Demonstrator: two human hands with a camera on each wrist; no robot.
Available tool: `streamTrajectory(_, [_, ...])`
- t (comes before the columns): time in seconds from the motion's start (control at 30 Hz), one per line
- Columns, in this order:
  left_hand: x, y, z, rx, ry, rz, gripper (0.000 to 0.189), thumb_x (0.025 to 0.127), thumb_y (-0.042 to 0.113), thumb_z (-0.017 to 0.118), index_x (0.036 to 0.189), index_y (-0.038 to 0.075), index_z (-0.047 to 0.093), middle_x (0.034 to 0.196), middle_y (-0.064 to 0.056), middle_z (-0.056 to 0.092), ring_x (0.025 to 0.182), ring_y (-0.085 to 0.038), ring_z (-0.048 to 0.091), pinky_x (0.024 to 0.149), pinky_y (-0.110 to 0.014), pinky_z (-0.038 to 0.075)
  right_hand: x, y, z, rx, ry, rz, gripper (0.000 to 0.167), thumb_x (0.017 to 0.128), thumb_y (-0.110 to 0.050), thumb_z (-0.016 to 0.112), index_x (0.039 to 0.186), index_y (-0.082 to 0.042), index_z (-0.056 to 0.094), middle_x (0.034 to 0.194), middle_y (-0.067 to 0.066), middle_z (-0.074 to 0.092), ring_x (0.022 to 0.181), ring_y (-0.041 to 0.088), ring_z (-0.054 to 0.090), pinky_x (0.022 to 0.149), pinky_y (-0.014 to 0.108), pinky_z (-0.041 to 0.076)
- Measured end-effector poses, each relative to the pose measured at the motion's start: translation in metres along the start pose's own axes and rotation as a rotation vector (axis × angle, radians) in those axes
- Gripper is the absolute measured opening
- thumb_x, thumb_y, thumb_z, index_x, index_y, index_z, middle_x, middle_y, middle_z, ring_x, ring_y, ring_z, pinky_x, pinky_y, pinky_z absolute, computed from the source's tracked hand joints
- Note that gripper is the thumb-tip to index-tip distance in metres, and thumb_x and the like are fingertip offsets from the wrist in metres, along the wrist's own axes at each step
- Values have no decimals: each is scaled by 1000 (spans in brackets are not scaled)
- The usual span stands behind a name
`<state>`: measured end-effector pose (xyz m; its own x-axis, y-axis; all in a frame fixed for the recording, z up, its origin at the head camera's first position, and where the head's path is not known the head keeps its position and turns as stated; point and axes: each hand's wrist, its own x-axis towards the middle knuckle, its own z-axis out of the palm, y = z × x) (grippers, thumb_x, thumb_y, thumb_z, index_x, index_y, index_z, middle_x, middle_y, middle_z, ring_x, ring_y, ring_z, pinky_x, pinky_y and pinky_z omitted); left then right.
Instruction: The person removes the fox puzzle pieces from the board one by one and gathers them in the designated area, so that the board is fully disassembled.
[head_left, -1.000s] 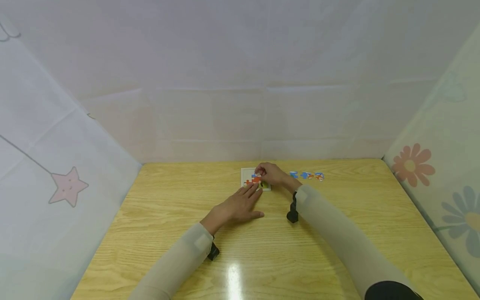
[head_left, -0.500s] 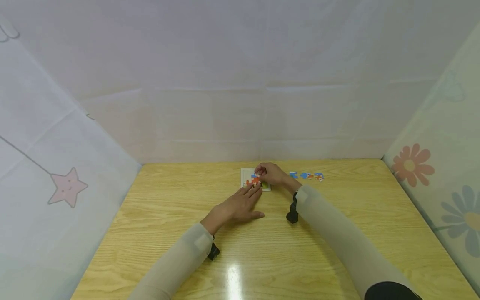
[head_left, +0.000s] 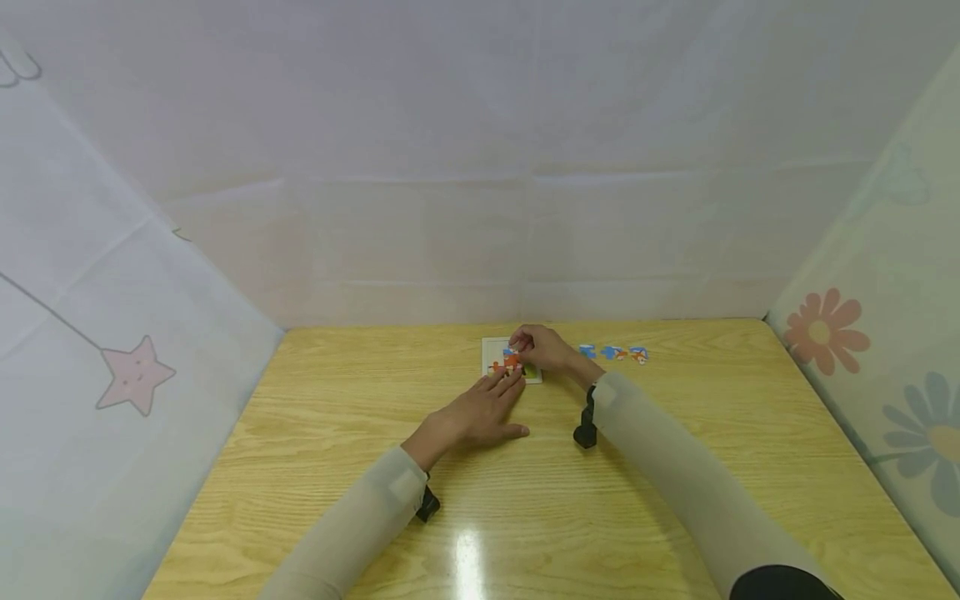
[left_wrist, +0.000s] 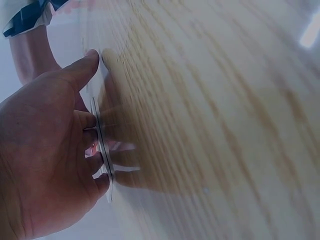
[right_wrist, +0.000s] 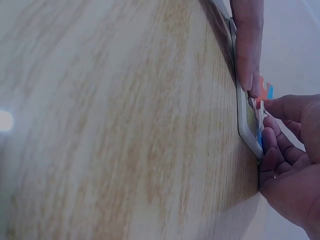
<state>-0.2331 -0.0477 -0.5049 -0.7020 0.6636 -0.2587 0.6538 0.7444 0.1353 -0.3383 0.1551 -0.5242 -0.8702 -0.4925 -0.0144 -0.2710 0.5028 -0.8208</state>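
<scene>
A small white-framed jigsaw tray (head_left: 491, 350) lies near the table's far edge, with orange and blue puzzle pieces (head_left: 512, 359) inside. My left hand (head_left: 480, 414) rests with straight, spread fingers on its near side; in the left wrist view the fingertips of the left hand (left_wrist: 50, 145) reach over the tray edge. From the right, my right hand (head_left: 546, 348) bends over the tray. In the right wrist view the thumb and a finger of the right hand (right_wrist: 295, 160) pinch a puzzle piece (right_wrist: 261, 111), seen edge-on just above the tray frame (right_wrist: 243, 120). Its picture is mostly hidden.
To the right of the tray, several loose puzzle pieces (head_left: 613, 352) lie in a row. Wood-grain table (head_left: 360, 375) surrounds them. White cloth walls (head_left: 420, 242) stand at the back and both sides. A light reflection shows near the front.
Both hands stay in nearly the same place. The head view tilts very slightly; no piece has visibly been let go.
</scene>
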Motion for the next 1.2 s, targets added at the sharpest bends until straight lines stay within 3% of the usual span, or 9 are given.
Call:
streamTrajectory(0.5, [0,0,0,1,2,0,91,107,65,46,170,7,17,178,-11,7,164,-34,8,131,-52,18,1,2,1,-5,46,-12,22,101,2,66,122,3,68,114,16,70,105,26,66,96,40,55])
streamTrajectory(1.2, [0,0,2,17,10,7,90,107,64,47,170,6,17,178,-12,8,164,-35,9,131,-54,19,0,5,4,130,49,20,20,105,-2,63,125,0,68,107,14,72,94,25,71,85,35,60])
